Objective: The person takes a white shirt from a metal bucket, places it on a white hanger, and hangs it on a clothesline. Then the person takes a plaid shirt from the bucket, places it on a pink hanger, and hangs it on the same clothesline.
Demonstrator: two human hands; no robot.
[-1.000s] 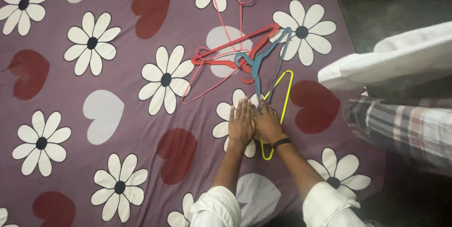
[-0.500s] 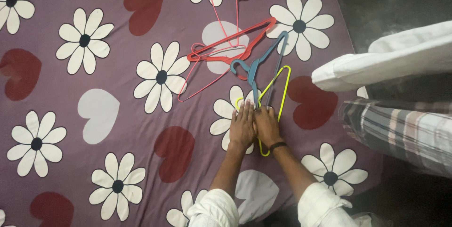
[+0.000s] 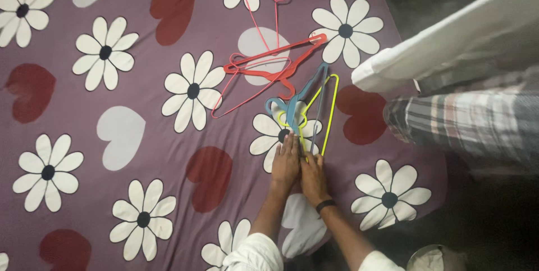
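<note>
Yellow hanger — slid nearer, under blue hanger, both hands flat

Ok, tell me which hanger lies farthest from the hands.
The thin pink wire hanger, at the top over the white flower; the red, blue and yellow hangers all lie closer to the hands.

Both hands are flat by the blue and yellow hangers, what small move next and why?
Probably close the left hand and right hand around the blue hanger and yellow hanger: these lie overlapped at the fingertips, while the red hanger lies further off.
</note>
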